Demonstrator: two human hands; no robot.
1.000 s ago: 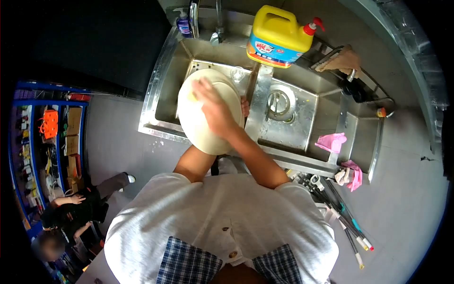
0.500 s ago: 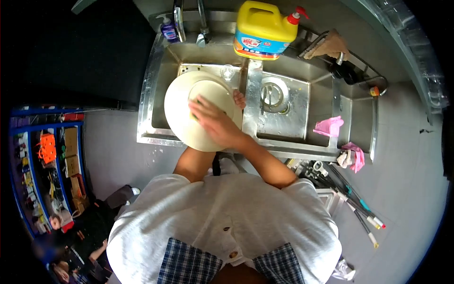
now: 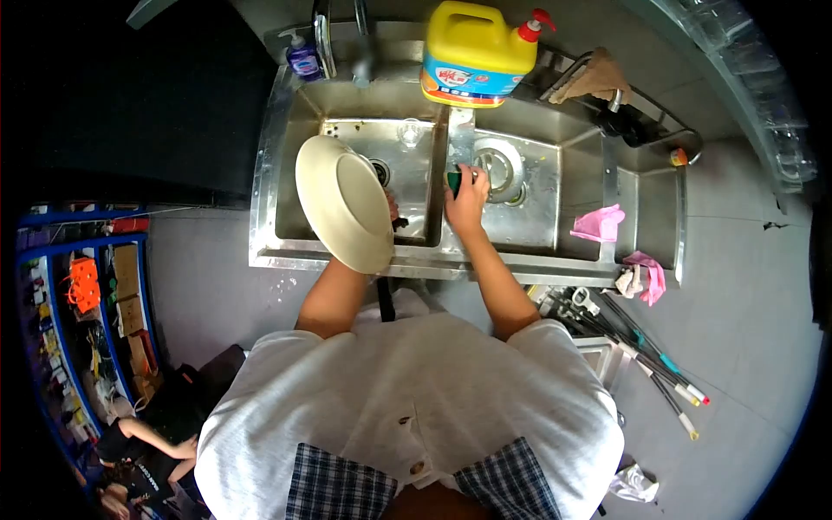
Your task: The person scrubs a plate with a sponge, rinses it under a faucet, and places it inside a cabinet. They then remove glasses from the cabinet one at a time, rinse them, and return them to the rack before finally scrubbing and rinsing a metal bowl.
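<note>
A large cream plate (image 3: 334, 204) is tilted over the left sink basin, with a raised-looking ring on the face toward me. My left hand (image 3: 393, 206) grips it at the right edge; most of that hand is hidden behind the plate. Closed on a small green scouring sponge (image 3: 453, 182), my right hand (image 3: 469, 204) is over the divider between the two larger basins. Behind the plate, a clear glass-like item (image 3: 410, 132) sits in the left basin. Round pale dishes (image 3: 501, 162) lie in the middle basin, right of my right hand.
A big yellow detergent jug (image 3: 477, 43) and a purple soap bottle (image 3: 303, 59) stand along the sink's back. Pink gloves (image 3: 598, 224) hang over the right divider. Poles (image 3: 659, 364) lie on the floor at right. Another person (image 3: 152, 442) is at lower left, near shelves.
My right hand has left the plate's face and moved right with the sponge to the divider. The plate has shifted slightly left and tilted more steeply, uncovering the drain.
</note>
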